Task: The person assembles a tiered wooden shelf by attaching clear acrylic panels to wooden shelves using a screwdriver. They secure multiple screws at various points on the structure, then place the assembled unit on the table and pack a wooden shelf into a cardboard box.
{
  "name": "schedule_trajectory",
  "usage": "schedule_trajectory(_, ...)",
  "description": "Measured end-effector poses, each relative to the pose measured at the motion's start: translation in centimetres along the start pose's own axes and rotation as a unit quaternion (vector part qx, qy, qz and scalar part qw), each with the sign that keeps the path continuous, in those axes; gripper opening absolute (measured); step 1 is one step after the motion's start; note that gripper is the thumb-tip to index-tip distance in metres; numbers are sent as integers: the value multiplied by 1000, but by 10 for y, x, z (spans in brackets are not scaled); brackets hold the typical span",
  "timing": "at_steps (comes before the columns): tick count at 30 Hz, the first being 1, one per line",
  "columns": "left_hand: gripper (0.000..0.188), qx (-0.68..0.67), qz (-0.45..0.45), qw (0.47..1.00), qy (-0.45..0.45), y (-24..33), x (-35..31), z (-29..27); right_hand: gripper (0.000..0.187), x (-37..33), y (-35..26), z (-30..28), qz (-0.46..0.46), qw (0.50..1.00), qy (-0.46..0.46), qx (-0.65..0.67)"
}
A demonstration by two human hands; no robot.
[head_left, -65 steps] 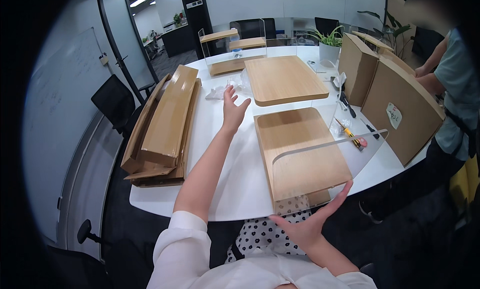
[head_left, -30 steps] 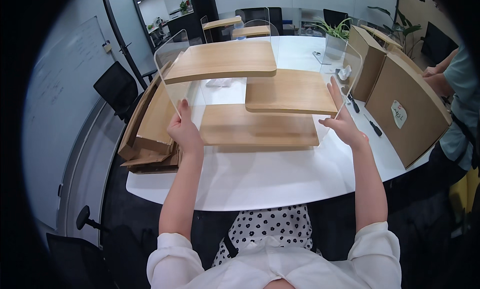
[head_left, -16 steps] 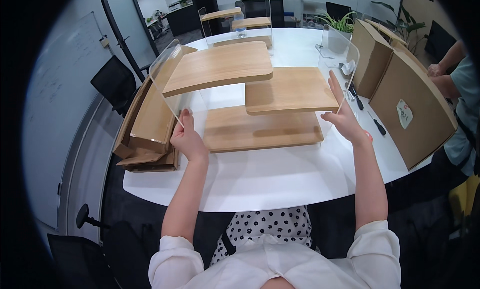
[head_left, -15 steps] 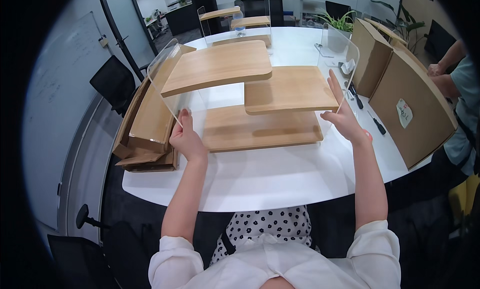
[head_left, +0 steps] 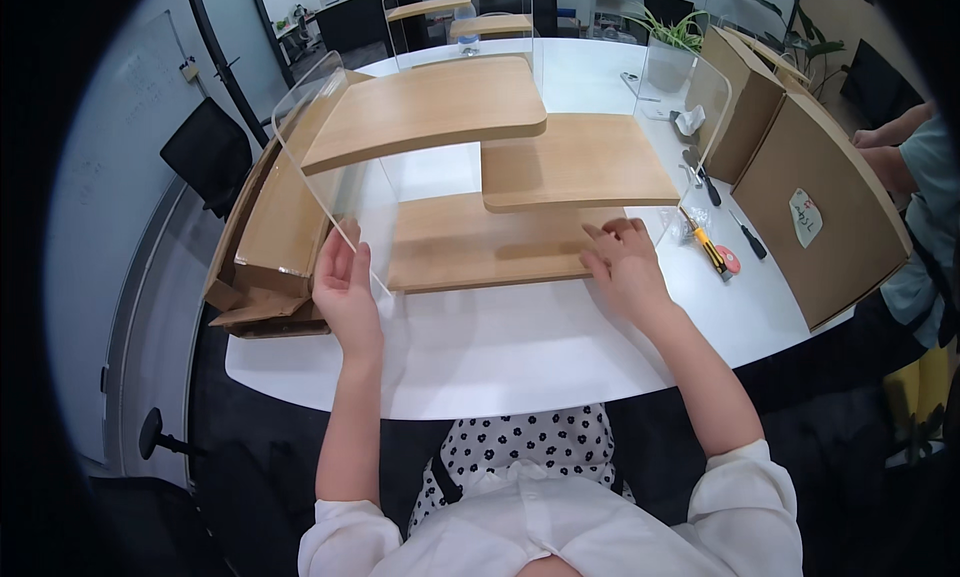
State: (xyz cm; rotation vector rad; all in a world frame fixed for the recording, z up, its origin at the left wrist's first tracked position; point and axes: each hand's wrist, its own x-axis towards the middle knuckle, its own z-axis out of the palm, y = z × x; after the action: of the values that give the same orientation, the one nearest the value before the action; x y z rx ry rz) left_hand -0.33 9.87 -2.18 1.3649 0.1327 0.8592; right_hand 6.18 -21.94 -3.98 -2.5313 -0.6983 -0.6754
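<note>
A desk shelf with light wood boards and clear side panels stands on the white table [head_left: 480, 377] before me. Its top board [head_left: 430, 112] sits high at the left, the middle board [head_left: 570, 162] lower at the right, and the bottom board [head_left: 470, 239] lies near the table. My left hand [head_left: 345, 287] pinches the front edge of the left clear panel [head_left: 360, 202] between thumb and fingers. Above the right front part of the bottom board is my right hand [head_left: 628, 267], fingers bent and apart with nothing visible in them; whether they touch the board I cannot tell.
Cardboard boxes flank the shelf, one flattened [head_left: 285, 227] at left and a large one [head_left: 820, 207] at right. Beside the right panel lie a yellow-handled tool [head_left: 712, 252], a red tape roll [head_left: 729, 263] and black screwdrivers [head_left: 750, 239]. Behind stand another shelf [head_left: 490, 24] and a potted plant [head_left: 670, 62].
My right hand has left the right clear panel and moved inward over the bottom board. My left hand has shifted slightly down and left along its panel. The yellow-handled tool has come into sight.
</note>
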Motion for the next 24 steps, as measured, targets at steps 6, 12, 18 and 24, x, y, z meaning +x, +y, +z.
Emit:
schedule_trajectory(6,37,13,-4,1000,-13,2,-18,-10,32,15,-2,20,45,991,-104,-76)
schedule_trajectory(12,36,14,1,1000,-12,-4,-23,-27,29,-6,-15,12,-30,995,-79,-44)
schedule_trajectory(18,43,63,82,995,11,3,-29,-18,22,-28,-40,-17,-261,956,-62,123)
schedule_trajectory(24,65,185,343,921,-7,27,-1,-6,18,11,-44,-66,-186,960,210,7)
